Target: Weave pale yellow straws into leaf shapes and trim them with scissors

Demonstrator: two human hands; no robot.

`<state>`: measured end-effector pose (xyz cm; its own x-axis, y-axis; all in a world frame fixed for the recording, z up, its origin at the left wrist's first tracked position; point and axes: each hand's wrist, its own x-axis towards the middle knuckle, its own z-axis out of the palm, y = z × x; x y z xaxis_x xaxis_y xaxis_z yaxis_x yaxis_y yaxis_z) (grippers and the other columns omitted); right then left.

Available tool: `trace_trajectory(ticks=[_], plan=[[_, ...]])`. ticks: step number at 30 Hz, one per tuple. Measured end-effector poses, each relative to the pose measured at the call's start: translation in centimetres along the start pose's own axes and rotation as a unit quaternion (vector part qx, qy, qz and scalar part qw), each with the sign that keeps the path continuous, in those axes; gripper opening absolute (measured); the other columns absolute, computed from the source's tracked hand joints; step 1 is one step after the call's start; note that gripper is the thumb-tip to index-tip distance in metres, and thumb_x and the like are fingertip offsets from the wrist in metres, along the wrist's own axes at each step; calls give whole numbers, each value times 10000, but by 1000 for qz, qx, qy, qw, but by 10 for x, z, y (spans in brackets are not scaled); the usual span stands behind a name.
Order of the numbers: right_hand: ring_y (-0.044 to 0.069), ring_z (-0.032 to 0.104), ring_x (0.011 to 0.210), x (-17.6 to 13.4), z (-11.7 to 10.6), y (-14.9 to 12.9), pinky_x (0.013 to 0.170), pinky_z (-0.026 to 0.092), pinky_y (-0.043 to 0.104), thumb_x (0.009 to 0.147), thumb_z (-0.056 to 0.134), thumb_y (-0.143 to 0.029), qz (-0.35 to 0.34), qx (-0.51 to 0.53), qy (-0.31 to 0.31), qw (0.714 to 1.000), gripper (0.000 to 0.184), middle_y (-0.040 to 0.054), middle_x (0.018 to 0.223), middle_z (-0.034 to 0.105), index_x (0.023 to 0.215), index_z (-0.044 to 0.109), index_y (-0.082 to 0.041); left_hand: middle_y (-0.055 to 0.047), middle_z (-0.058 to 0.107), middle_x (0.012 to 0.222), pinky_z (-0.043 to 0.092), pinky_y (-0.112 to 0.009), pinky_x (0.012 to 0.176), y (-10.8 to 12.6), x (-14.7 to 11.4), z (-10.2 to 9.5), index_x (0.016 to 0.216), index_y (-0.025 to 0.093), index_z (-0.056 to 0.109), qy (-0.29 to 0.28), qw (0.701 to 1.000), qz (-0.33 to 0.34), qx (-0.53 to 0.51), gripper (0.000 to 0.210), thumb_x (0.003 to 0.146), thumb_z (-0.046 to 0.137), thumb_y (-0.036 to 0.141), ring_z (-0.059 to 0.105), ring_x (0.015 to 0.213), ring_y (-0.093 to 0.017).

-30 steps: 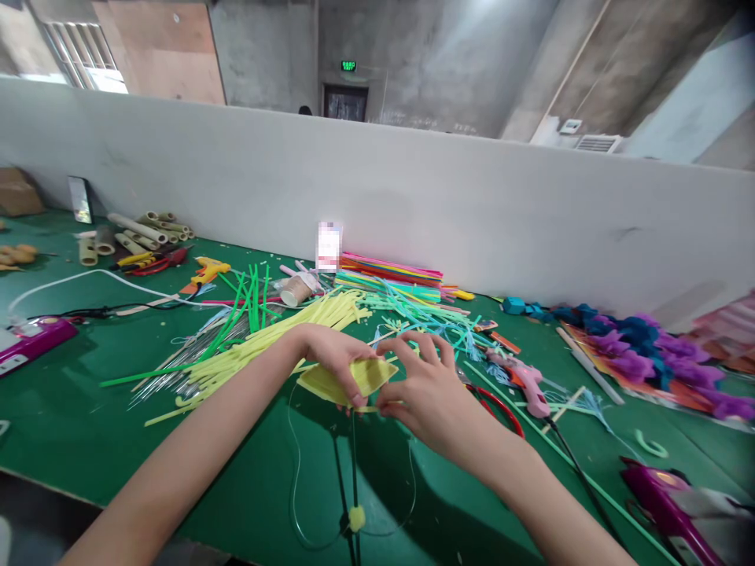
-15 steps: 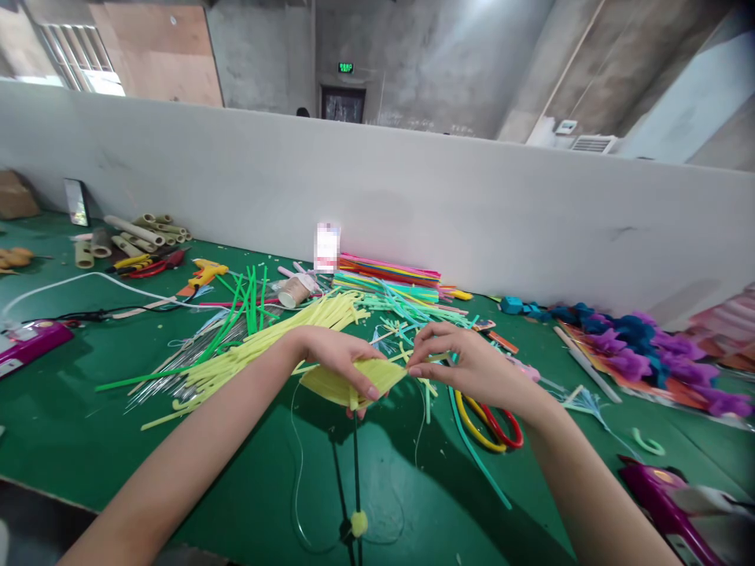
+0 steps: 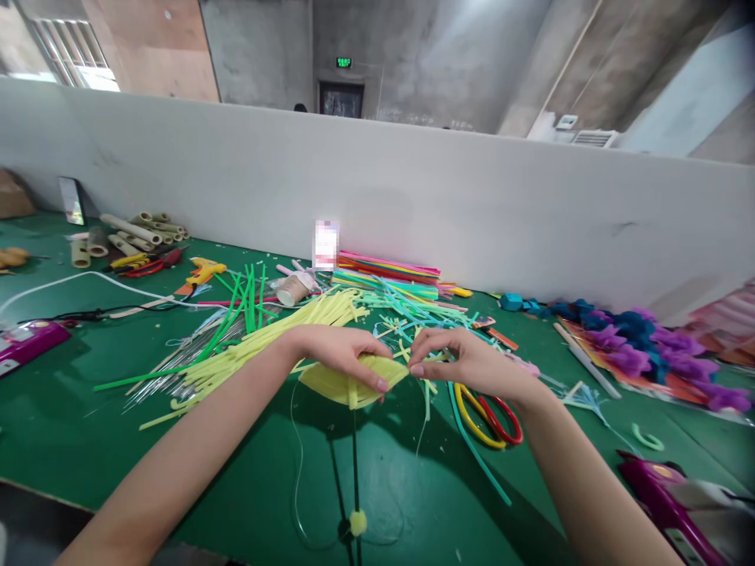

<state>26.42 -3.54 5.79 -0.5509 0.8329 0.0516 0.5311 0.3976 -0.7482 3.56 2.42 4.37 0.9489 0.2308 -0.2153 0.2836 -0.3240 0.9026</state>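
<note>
A pale yellow leaf-shaped piece (image 3: 330, 384), apparently of fuzzy pipe cleaners laid side by side, is held above the table. My left hand (image 3: 348, 355) grips it from above, thumb across the near face and other fingers mostly hidden behind. At its pointed right end, my right hand (image 3: 440, 355) pinches the tip between thumb and forefinger. A thin dark rod (image 3: 355, 464) runs down from the piece's underside, with a small yellow fuzzy ball (image 3: 358, 522) low on it. A thin clear line (image 3: 300, 464) loops down on the left side.
Beyond my hands lie yellow pipe cleaners (image 3: 277, 338), green ones (image 3: 252, 303) and a paper-like roll (image 3: 293, 289). A yellow glue gun (image 3: 204, 271) lies at the back left. Right are yellow-red handles (image 3: 480, 420), purple flowers (image 3: 631, 358) and a purple power strip (image 3: 666, 503).
My left thumb has slid slightly up and right along the yellow piece. My right hand keeps its pinch on the tip. The whole view has shifted very slightly.
</note>
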Motion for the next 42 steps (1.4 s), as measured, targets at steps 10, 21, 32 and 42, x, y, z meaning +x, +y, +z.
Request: trace_trajectory(ticks=[10, 21, 32, 42], plan=[[177, 590, 804, 0, -2, 3, 773, 449, 311, 806, 642, -431, -3, 57, -29, 998, 261, 39, 847, 654, 810, 717, -182, -33, 703, 797, 416, -218, 625, 8, 5, 10, 892, 174, 689, 138, 990, 35, 17, 284, 743, 697, 415, 610, 699, -122], [173, 586, 803, -2, -1, 3, 777, 447, 314, 778, 672, -397, 20, 135, -35, 990, 233, 36, 837, 659, 783, 716, -168, -43, 720, 844, 412, -228, 645, 32, -6, 18, 899, 173, 713, 178, 982, 10, 69, 275, 737, 684, 393, 628, 758, -154], [169, 585, 766, -8, -6, -10, 754, 458, 303, 775, 660, -433, 15, 48, -20, 999, 258, 23, 792, 645, 775, 683, -176, -7, 707, 749, 378, -215, 591, 45, -10, 25, 888, 184, 745, 218, 964, -18, 152, 267, 738, 682, 397, 592, 664, -123], [170, 575, 795, -5, -2, -6, 776, 448, 303, 765, 679, -364, 40, 148, -35, 987, 191, 27, 818, 646, 770, 693, -173, -19, 703, 763, 395, -208, 605, 38, -6, 23, 860, 171, 730, 203, 974, 22, 99, 243, 754, 662, 378, 593, 680, -121]])
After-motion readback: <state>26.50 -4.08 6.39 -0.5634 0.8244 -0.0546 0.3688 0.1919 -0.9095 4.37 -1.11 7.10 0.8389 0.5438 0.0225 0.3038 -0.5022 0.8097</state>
